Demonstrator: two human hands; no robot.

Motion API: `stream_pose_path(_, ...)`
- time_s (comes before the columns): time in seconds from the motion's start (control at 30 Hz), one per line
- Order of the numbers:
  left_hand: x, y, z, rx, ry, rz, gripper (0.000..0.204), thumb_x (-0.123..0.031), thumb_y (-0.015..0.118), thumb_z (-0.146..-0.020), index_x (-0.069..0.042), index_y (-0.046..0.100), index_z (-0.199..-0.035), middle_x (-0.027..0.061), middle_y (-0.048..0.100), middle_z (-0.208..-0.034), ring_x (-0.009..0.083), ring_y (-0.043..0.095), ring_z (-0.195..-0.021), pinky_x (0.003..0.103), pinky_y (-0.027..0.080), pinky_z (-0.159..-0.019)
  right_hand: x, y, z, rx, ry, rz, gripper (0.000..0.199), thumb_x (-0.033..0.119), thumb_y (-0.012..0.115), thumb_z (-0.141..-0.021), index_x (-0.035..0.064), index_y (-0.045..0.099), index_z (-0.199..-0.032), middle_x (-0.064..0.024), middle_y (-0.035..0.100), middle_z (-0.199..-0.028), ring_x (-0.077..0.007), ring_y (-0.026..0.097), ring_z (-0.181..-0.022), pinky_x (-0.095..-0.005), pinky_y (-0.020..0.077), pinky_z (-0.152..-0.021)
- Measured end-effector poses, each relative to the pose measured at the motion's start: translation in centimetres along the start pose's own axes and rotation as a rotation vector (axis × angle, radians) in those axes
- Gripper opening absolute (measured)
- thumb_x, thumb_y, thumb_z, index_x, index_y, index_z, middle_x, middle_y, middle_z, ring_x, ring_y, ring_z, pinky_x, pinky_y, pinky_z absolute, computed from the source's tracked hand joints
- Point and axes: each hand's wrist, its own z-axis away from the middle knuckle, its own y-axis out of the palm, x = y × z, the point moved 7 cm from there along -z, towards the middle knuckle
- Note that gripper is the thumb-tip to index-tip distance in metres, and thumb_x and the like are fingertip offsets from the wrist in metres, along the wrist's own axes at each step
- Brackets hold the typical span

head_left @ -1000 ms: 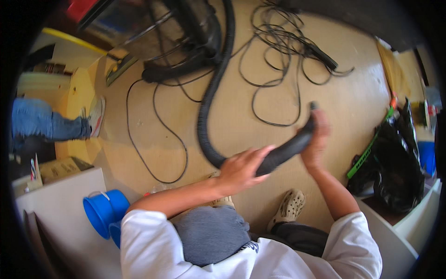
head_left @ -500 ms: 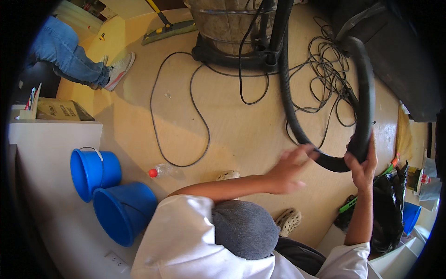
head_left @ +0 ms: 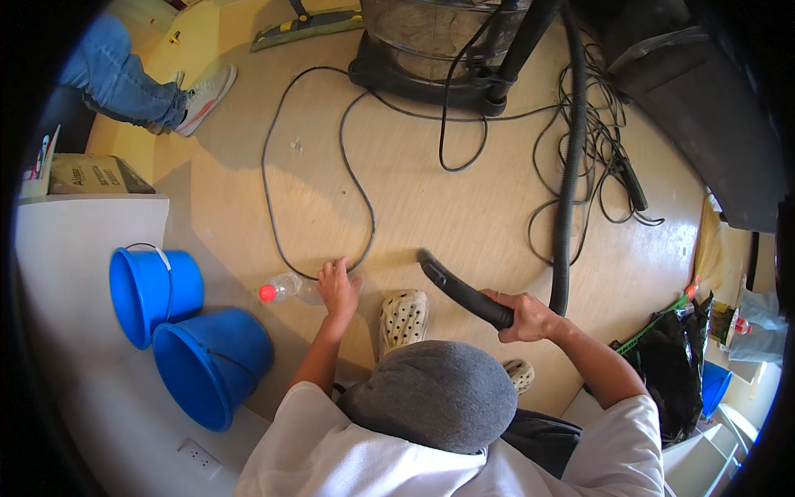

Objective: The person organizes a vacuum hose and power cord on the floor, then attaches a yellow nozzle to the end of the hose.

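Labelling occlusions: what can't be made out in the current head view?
In the head view:
Top of the vacuum: cut off by the upper edge.
Joint between hose and black handle: covered by the right hand.
Whether the left hand touches the cord: hand overlaps it.
Body above the jeans-clad leg: outside the dark rim.

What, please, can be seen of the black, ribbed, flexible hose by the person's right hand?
The black, ribbed, plastic-looking hose enters at the top edge, right of the grey, metallic-looking drum, runs down the view and turns left at the bare right hand, which wraps around its handle end. There, a smooth, slightly curved black tube points toward the upper left. Whether the tube's tip touches the floor is unclear.
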Motion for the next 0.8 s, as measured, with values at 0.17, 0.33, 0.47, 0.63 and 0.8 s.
stream_pose_path(0.17,-0.8,0.8,-1.8,0.051,0.116,0.044,0.035,-0.025,0.073,-0.064,-0.014,0.055,-0.092,0.0037,0.053,-0.088,0.0248,0.049,-0.088,0.04,0.038,-0.074,-1.5,1.8,-1.8,0.034,0.013,-0.014,0.072,0.013,0.063,-0.057,0.0111,0.043,-0.126,-0.0085,0.057,-0.071,-0.0183,0.056,-0.065,-0.0285,0.046,-0.066)
stream_pose_path(0.33,0.6,0.1,-3.9,0.033,0.153,0.009,0.02,-0.019,0.066,-0.072,-0.01,0.054,-0.086,0.0067,0.054,-0.082,0.0259,0.05,-0.083,0.04,0.038,-0.071,-3.3,0.0,-2.1,-0.129,0.054,0.01,0.07,0.014,0.062,-0.057,0.0086,0.044,-0.125,-0.0162,0.06,-0.095,-0.0271,0.059,-0.076,-0.0335,0.0466,-0.072)
stream_pose_path(0.47,2.6,-3.7,-6.3,-0.244,-0.009,0.203,0.013,-0.014,0.06,-0.078,-0.005,0.053,-0.085,0.012,0.055,-0.082,0.0302,0.051,-0.079,0.04,0.039,-0.069,-1.4,-1.5,-4.3,-0.405,-0.006,0.199,0.064,0.02,0.061,-0.059,0.0075,0.047,-0.12,-0.0168,0.059,-0.104,-0.033,0.058,-0.092,-0.0393,0.0462,-0.08)
stream_pose_path(0.63,4.7,-9.1,-9.9,-0.408,-0.011,0.36,0.013,-0.011,0.058,-0.081,-0.002,0.052,-0.088,0.0142,0.053,-0.083,0.0308,0.05,-0.079,0.039,0.04,-0.071,2.8,-0.9,-11.8,-0.358,-0.068,0.137,0.06,0.026,0.064,-0.062,0.0076,0.05,-0.118,-0.0195,0.061,-0.095,-0.0319,0.06,-0.087,-0.0364,0.0471,-0.078)
stream_pose_path(0.8,7.5,-14.3,-12.1,-0.476,-0.075,0.396,0.012,-0.012,0.059,-0.082,-0.002,0.054,-0.088,0.0137,0.053,-0.086,0.0289,0.05,-0.081,0.038,0.04,-0.073,5.5,-3.1,-15.0,-0.426,-0.056,-0.042,0.056,0.028,0.066,-0.064,0.0062,0.054,-0.115,-0.0223,0.061,-0.087,-0.0304,0.061,-0.081,-0.0339,0.0478,-0.074)
